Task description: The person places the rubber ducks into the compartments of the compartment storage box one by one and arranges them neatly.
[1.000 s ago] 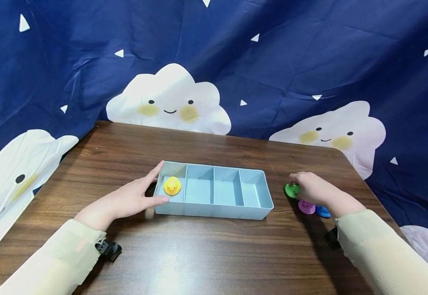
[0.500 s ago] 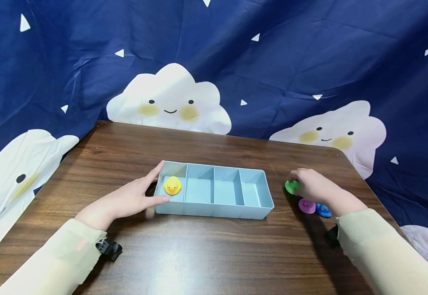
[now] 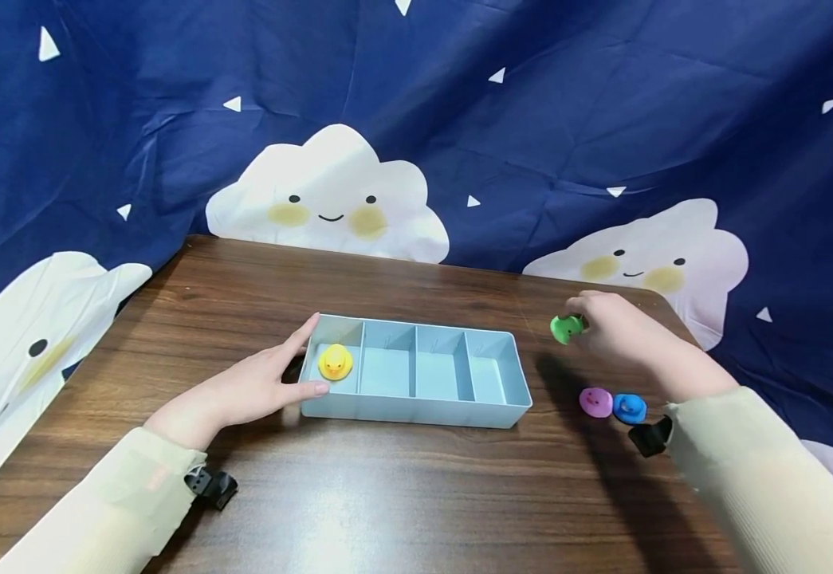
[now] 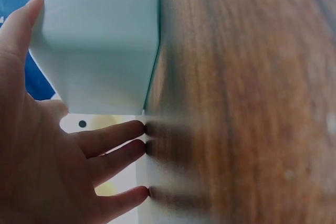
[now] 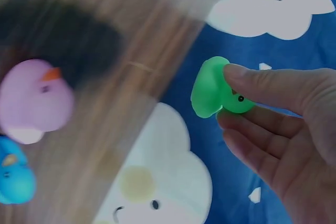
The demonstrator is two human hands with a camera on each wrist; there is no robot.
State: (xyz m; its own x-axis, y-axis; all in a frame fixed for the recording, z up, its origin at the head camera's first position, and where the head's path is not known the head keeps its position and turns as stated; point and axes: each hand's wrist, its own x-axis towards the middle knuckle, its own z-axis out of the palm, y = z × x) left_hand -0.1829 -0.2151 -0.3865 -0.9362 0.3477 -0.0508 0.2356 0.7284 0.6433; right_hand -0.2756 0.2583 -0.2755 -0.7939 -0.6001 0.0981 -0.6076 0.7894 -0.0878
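A long pale blue box with several compartments lies on the wooden table. In its leftmost compartment sits a yellow rubber duck. My left hand rests at the box's left end, thumb on the front rim and index finger by the back corner. Its other fingers stretch out straight, tips down at the table. Right of the box, my right hand pinches a green rubber duck between thumb and fingers, raised off the table. A pink duck and a blue duck sit side by side below it.
A dark blue curtain with white clouds hangs behind the wooden table. Black wrist cameras sit at both cuffs. The right arm casts a long shadow over the table's right side.
My right hand has lifted the green duck off the table, away from the pink and blue ducks. My left hand, the box and the yellow duck have stayed in place.
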